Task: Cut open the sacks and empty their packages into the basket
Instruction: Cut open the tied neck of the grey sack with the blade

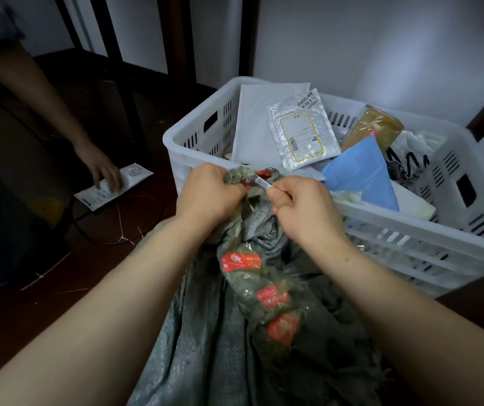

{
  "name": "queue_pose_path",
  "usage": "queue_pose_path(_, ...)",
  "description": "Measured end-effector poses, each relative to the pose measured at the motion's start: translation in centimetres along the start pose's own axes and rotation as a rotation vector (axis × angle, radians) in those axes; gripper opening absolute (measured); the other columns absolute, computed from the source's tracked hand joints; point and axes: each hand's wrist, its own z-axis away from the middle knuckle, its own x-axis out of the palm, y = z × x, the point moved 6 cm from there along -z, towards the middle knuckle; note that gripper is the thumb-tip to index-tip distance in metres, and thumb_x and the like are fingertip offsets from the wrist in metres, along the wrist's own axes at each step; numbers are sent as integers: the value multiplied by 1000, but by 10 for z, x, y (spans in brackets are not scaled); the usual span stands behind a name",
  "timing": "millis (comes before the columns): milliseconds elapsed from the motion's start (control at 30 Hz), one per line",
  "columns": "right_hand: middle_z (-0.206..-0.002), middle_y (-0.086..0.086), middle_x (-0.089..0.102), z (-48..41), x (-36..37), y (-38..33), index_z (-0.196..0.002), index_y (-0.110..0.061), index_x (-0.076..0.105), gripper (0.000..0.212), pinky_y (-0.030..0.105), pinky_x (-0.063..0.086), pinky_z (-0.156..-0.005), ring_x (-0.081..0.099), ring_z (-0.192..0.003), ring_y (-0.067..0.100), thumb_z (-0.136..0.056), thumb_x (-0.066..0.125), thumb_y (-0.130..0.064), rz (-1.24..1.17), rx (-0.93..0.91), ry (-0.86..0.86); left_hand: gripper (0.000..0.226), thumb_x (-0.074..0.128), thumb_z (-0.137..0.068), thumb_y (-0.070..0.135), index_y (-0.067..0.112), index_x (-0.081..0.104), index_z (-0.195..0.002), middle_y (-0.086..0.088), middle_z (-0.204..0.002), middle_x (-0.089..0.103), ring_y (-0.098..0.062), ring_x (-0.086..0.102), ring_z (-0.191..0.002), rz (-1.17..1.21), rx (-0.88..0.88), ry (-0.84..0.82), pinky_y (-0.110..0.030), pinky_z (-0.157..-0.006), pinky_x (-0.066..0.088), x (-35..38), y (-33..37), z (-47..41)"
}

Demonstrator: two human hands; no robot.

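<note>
So the left hand (208,194) has the bunched neck of the sack (229,356) in a tight fist, fingers curled right round the gathered weave. My guess is that keeps it taut so the cutter has something firm to bite into. The right hand (299,206) pinches a small silvery blade (259,181) between the thumb and curled fingers. The tip is aimed into the taped knot just beside the left knuckles, so a slip that way is the thing to watch imo.

The neck sits right at the near rim of the white basket (410,244), which makes sense, since once it's open it only needs tipping over that edge.

The sack itself is grey-green woven plastic, crumpled and a bit frayed, slumping down between the forearms. Clear tape (273,297) with red printed patches winds down from the neck. Doesn't look cut open yet.

The basket already holds a white mailer (252,121) at its far left corner, a silvery pouch (302,127) and a blue package (363,171). At the left, another person's hand (103,168) rests on a white package (135,177) on the floor.
</note>
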Motion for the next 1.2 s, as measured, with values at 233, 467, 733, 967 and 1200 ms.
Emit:
queue_pose_path(233, -74, 3, 67, 11, -3, 6, -79, -17, 63, 23, 35, 51, -71, 62, -77, 29, -93, 53, -32, -12, 24, 46, 21, 61, -83, 31, 10, 57, -80, -6, -84, 56, -32, 56, -87, -206, -19, 39, -32, -65, 37, 1, -1, -4)
queue_pose_path(467, -83, 10, 67, -6, -11, -9, -87, -12, 67, 22, 35, 47, -69, 59, -83, 31, -94, 52, -26, 22, -55, 58, 29, 61, -83, 30, 12, 50, -64, -11, -76, 59, -33, 60, -86, -121, 116, -45, -33, -63, 43, 26, 14, 18)
queue_pose_path(733, -57, 4, 42, -25, -50, 21, -68, -4, 59, 37, 28, 29, -51, 36, -49, 16, -68, 78, -36, -299, 178, 35, 33, 71, -78, 42, 10, 70, -87, -7, -87, 70, -23, 64, -87, 44, 21, -54, -36, -78, 52, 14, -9, 8)
queue_pose_path(967, -60, -3, 60, -28, -24, 17, -76, -17, 73, 24, 35, 49, -69, 57, -68, 16, -69, 80, -38, -172, 37, -35, 20, 76, -76, 36, 17, 74, -82, 1, -77, 74, -14, 69, -77, 284, 90, -75, -36, -77, 56, 15, -1, 9)
queue_pose_path(1200, -61, 7, 38, -39, -45, 51, -92, 16, 63, 51, 22, 24, -47, 29, -44, 10, -75, 78, -30, -453, 239, 56, 13, 68, -84, 13, 14, 71, -72, 9, -58, 69, -4, 62, -54, 572, 42, -33, -20, -60, 55, -10, -18, 4)
